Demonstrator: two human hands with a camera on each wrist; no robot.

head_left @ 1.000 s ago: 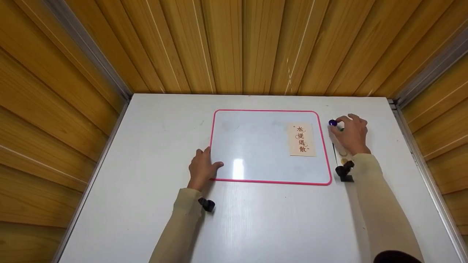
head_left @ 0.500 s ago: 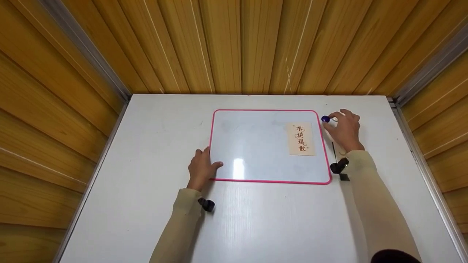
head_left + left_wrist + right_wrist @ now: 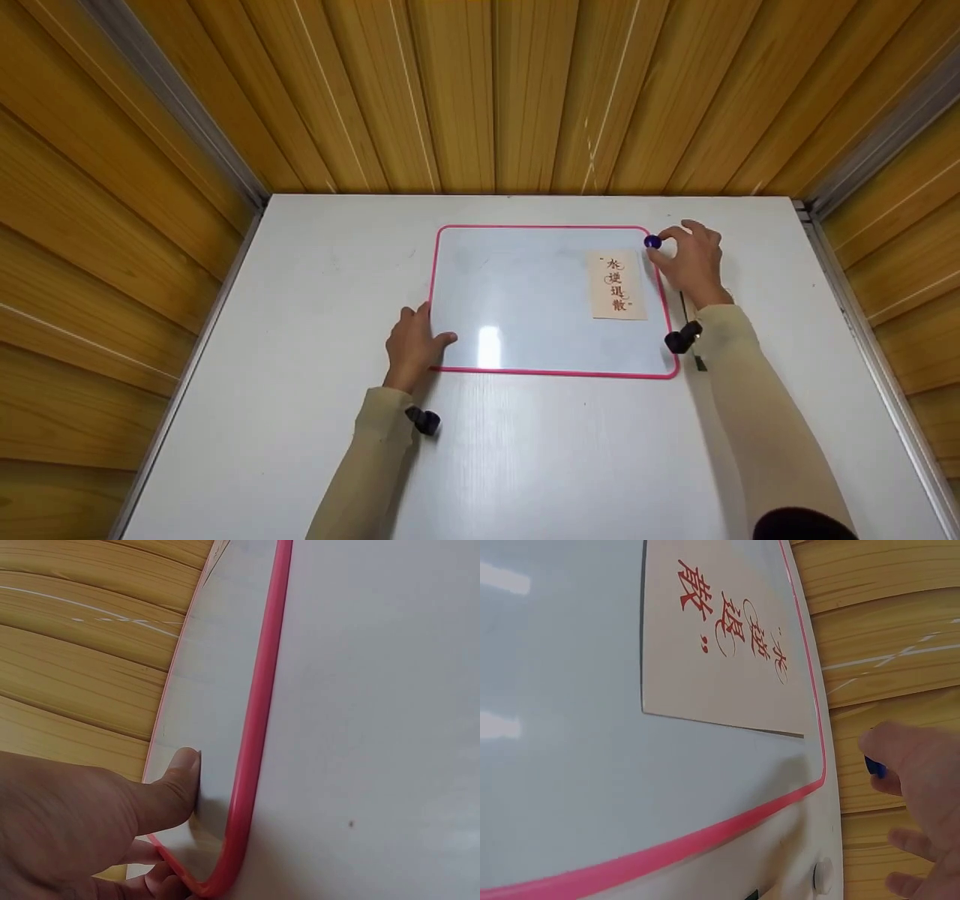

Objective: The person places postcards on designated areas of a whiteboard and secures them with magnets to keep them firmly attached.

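Note:
A whiteboard [image 3: 517, 300] with a pink rim lies on the table. At its near left corner my left hand [image 3: 412, 346] grips it, the thumb on the face and the fingers at the outer edge. In the left wrist view, the thumb of the left hand [image 3: 97, 817] presses the board. My right hand [image 3: 691, 262] pinches a small blue-purple round magnet [image 3: 653, 241] between thumb and forefinger, above the board's far right corner. A cream paper card [image 3: 616, 285] with red-brown characters lies on the board's right part, left of the right hand.
A white round piece [image 3: 823, 876] stands on the table beyond the board's right rim. A small dark green item [image 3: 700, 364] lies near the right wrist, partly covered. Wood-patterned walls [image 3: 465, 97] border the white table [image 3: 525, 450] at the back and sides.
My right hand has carried the magnet leftward and slightly away from me, from beside the board to over its far right corner. The left hand and the card have stayed put.

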